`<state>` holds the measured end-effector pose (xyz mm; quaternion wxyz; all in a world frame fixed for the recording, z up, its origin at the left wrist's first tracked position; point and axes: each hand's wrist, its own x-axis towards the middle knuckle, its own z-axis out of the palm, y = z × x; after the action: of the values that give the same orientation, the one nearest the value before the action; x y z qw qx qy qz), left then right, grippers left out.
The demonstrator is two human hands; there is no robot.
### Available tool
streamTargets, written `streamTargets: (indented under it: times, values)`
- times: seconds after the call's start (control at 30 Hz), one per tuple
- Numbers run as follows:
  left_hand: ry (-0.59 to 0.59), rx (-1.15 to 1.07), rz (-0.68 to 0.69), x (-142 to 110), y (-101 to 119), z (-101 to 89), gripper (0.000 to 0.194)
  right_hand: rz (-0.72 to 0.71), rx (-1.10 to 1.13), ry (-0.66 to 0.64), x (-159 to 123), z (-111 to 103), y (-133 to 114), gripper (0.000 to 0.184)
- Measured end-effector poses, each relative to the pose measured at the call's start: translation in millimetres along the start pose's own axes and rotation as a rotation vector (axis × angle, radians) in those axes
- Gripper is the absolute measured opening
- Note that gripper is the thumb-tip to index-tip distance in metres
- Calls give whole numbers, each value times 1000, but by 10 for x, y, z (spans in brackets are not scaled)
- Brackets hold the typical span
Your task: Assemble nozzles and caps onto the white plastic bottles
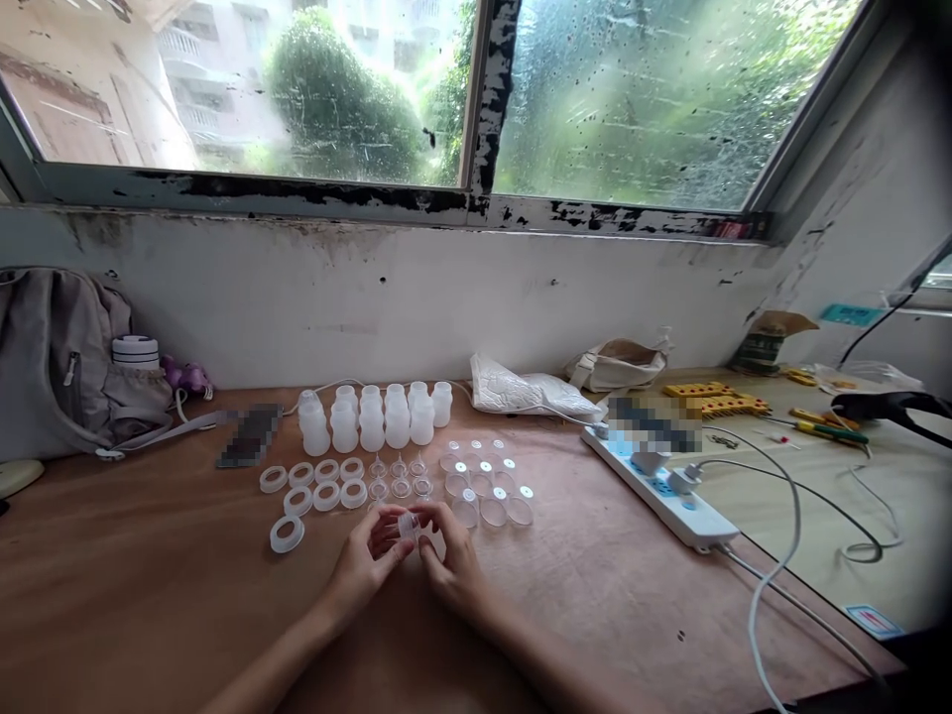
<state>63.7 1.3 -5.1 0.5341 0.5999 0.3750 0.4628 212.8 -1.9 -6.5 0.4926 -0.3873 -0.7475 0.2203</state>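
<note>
My left hand [370, 551] grips a small clear ribbed plastic cap [409, 528] between thumb and fingers. My right hand [446, 555] closes on the same cap from the other side, and its fingers hide part of it. Left of my hands lie several translucent screw rings [298, 501] in rows. Just beyond my fingers are clear funnel-shaped nipple pieces [402, 486]. To the right, several clear round covers [493, 511] lie with small white discs [527, 492] by them. Behind these stand rows of frosted bottles [372, 428].
A phone [251, 434] and a grey backpack [63, 347] are at the left. A white power strip [661, 496] with plugs and looping cables [780, 565] runs along the right side. A white plastic pouch [521, 389] and a beige bag [617, 364] rest against the wall; screwdrivers [831, 430] lie far right.
</note>
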Motion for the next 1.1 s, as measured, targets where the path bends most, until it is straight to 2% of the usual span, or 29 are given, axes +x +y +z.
streamTargets:
  times: [0.13,0.3,0.43,0.53,0.63,0.7,0.73,0.83,0.87,0.93,1.1]
  values:
    - [3,-102,-28,-38,1,-5,28,51,112,-105,-19,-57,-70,51]
    - [-16,-182,-20,-69,-24,-15,31,98,141,-188,-18,-90,-128,49]
    - [-33,-128,-8,-83,-4,-15,31,88,147,-217,-12,-108,-165,46]
    - [-3,-62,1,-76,41,-22,32,93,185,-155,-3,-110,-174,40]
    - [17,-60,-4,-64,65,-26,33,127,157,30,22,-99,-139,20]
    - [12,-74,-2,-63,65,-25,33,236,195,117,49,-86,-98,10]
    - [5,-79,1,-66,65,-24,34,321,271,103,63,-77,-76,11]
    - [-41,-65,5,-87,88,-19,37,584,621,-112,99,-45,-22,20]
    - [-60,-41,5,-96,106,-16,37,638,709,-169,107,-34,-9,22]
    - [-69,59,13,-113,152,-11,36,673,783,-188,115,-10,8,23]
    - [114,386,26,-130,221,0,29,561,668,-112,107,39,38,25]
